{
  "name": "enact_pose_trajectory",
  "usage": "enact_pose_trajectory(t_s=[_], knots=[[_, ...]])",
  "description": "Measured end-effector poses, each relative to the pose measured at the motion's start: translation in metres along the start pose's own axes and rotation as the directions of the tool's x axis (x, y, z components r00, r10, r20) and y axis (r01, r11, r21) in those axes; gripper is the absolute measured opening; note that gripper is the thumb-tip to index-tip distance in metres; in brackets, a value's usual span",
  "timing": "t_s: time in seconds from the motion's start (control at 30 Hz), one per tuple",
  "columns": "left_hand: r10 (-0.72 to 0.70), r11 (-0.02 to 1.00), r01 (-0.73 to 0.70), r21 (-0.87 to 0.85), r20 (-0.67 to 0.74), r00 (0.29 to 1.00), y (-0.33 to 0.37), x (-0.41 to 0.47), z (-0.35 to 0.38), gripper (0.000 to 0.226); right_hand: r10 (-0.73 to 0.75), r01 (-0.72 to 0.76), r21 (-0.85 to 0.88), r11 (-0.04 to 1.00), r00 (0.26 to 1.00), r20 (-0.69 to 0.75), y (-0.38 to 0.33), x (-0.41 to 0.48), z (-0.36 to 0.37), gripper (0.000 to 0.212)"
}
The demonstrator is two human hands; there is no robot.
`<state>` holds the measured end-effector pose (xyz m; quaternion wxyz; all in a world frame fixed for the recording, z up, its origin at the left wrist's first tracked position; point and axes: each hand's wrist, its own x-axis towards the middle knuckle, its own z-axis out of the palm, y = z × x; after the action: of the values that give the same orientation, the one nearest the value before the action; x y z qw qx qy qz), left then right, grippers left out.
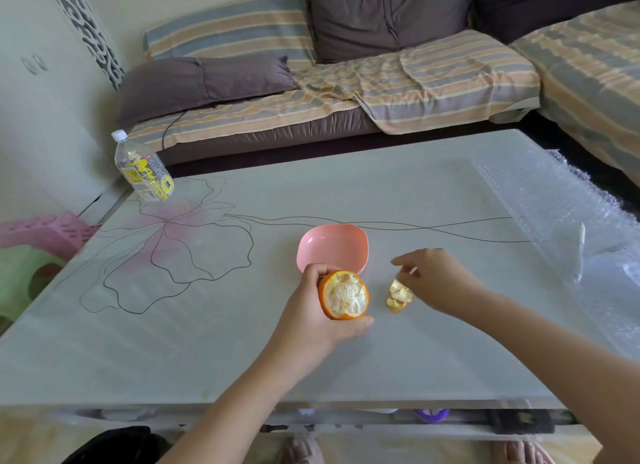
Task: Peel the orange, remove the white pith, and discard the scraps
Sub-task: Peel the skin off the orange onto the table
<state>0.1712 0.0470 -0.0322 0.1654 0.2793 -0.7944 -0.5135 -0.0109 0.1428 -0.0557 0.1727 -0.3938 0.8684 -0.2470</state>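
Observation:
My left hand (pixel 313 313) grips a partly peeled orange (pixel 344 295) just above the table; its top shows white pith and the lower half still has orange skin. A small pile of peel scraps (pixel 398 297) lies on the table to the right of the orange. My right hand (pixel 434 280) hovers over that pile with loosely bent fingers, its fingertips just above the scraps; nothing is clearly held in it. An empty pink bowl (pixel 332 248) sits on the table right behind the orange.
The pale glass table (pixel 242 342) has a flower drawing on its left part. A plastic bottle with a yellow label (pixel 143 169) stands at the far left corner. Bubble wrap (pixel 571 221) covers the right edge. A sofa with cushions lies behind.

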Motion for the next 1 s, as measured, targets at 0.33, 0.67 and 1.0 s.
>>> enact_pose_trajectory(t_s=[0.33,0.67,1.0], knots=[[0.117,0.993,-0.118,-0.005,-0.12,0.986,0.014,0.004,0.017,0.062,-0.341,0.318,0.5,0.806,0.939,-0.046,-0.036,-0.057,-0.021,0.026],[0.238,0.97,-0.232,0.072,-0.095,0.967,0.03,-0.004,0.033,0.061,-0.421,0.462,0.322,0.826,0.886,-0.192,-0.018,-0.071,-0.03,0.026],[0.242,0.97,-0.24,0.038,-0.064,0.968,0.033,-0.004,0.043,0.06,-0.401,0.45,0.234,0.862,0.887,-0.228,-0.014,-0.074,-0.035,0.028]])
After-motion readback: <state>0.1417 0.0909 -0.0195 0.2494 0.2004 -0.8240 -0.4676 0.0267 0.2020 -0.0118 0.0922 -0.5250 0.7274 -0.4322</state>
